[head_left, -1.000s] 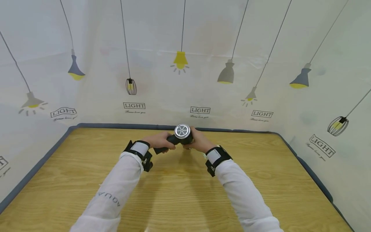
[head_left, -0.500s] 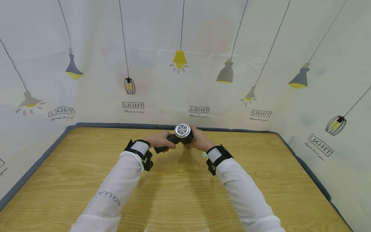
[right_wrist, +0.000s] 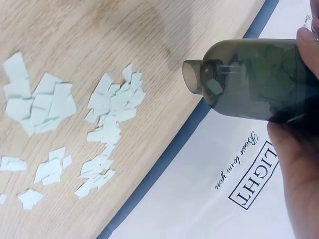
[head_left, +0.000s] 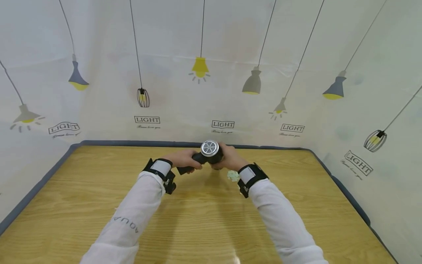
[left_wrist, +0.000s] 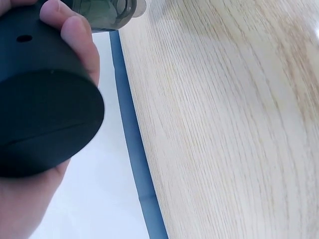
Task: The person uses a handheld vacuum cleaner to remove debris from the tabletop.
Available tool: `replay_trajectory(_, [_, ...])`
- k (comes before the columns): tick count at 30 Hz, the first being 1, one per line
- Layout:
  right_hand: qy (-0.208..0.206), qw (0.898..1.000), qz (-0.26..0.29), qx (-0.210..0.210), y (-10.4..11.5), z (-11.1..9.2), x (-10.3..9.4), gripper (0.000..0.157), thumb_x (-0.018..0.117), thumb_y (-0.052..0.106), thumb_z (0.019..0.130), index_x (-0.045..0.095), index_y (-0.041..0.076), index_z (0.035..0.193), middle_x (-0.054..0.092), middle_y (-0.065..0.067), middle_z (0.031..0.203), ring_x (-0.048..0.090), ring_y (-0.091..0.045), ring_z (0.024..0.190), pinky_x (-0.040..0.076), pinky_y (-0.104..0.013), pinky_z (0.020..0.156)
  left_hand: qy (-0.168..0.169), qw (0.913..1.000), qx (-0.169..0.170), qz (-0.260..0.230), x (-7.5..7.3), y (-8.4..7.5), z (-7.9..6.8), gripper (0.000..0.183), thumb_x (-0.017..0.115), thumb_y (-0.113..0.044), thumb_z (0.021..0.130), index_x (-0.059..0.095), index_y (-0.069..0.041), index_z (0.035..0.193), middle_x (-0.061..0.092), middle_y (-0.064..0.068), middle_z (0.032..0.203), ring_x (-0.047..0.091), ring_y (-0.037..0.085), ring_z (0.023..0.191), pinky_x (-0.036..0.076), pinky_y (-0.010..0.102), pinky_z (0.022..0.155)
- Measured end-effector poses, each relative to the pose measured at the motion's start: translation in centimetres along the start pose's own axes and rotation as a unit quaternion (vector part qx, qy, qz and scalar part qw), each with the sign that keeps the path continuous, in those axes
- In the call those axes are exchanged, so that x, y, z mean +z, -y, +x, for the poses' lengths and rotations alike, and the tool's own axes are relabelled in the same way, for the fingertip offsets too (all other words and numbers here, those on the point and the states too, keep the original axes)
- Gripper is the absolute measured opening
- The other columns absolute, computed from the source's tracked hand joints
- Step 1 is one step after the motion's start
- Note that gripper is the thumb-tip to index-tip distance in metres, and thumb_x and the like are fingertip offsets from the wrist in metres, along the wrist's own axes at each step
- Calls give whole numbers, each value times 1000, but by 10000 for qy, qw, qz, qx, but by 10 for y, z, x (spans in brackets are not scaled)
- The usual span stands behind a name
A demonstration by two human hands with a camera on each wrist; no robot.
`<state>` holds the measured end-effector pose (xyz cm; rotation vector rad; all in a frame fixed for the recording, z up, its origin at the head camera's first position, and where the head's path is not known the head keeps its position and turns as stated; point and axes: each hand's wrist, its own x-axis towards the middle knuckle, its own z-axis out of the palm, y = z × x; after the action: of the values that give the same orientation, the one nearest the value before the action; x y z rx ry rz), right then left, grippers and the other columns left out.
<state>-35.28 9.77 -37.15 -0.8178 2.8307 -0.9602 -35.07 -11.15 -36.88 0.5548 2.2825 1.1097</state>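
A dark handheld vacuum [head_left: 215,157] with a round silver grille [head_left: 209,147] is held above the far side of the table. My left hand [head_left: 183,159] grips its black handle [head_left: 186,169]; the handle's rounded end fills the left of the left wrist view. At its other side, my right hand [head_left: 231,157] holds the smoky see-through dust cup [right_wrist: 244,79]. Pale green bits show inside the cup. Its short open nozzle [right_wrist: 192,77] points toward the tabletop in the right wrist view. Pale green paper scraps [right_wrist: 119,99] lie on the wood below and beside it.
The wooden table [head_left: 197,216] has a dark blue edge strip [head_left: 148,143] along its back and sides. Behind stands a white sheet [head_left: 178,102] printed with lamps. More scraps [right_wrist: 42,107] lie in small clusters.
Both hands and the vacuum have shifted slightly right against the backdrop. More of the green paper scraps now shows beside the right wrist. The grip of both hands looks the same.
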Motion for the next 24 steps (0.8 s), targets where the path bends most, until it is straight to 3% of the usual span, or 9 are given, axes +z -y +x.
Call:
replay_trajectory(10, [17, 9995, -295, -88, -2, -8, -7, 62, 84, 12, 66, 62, -2, 122, 70, -22, 122, 61, -34, 113, 48, -52, 104, 185, 9998, 42, -90, 7, -7, 0, 29, 60, -10, 84, 56, 9, 106, 54, 3, 68, 52, 9, 54, 48, 20, 52])
replay_trajectory(24, [137, 9990, -410, 124, -6, -18, -14, 65, 85, 15, 66, 61, -2, 124, 70, -22, 122, 63, -33, 110, 51, -52, 101, 210, 9998, 56, -4, 16, -16, 2, 31, 61, -12, 84, 58, 9, 106, 55, 0, 67, 53, 9, 55, 48, 20, 52])
